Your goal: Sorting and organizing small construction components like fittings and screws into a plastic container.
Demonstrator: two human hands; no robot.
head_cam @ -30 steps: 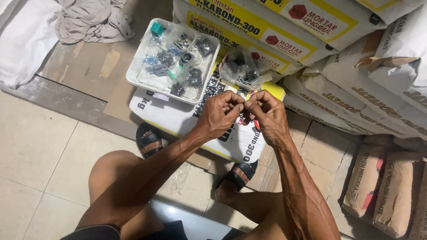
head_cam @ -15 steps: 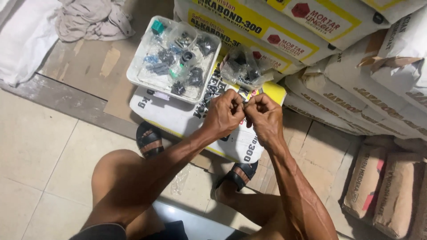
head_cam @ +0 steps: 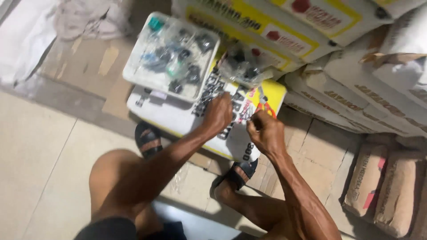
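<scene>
Risk, as I'm judging it: the small part could be slipping out and dropping to the floor, since the pinch is fingertip-only over the white-and-yellow sack [head_cam: 187,118]. Left hand [head_cam: 219,113] and right hand [head_cam: 266,131] are both closing on something tiny between them; too blurred to identify. Plastic tray of fittings [head_cam: 133,73] sitting just beyond the left hand.

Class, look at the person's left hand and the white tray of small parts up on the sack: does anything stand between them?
Nothing visible does. The left hand rests on the white sack, just below the tray's near edge, with only bare sack between. The clear bag lies off to the right.
</scene>
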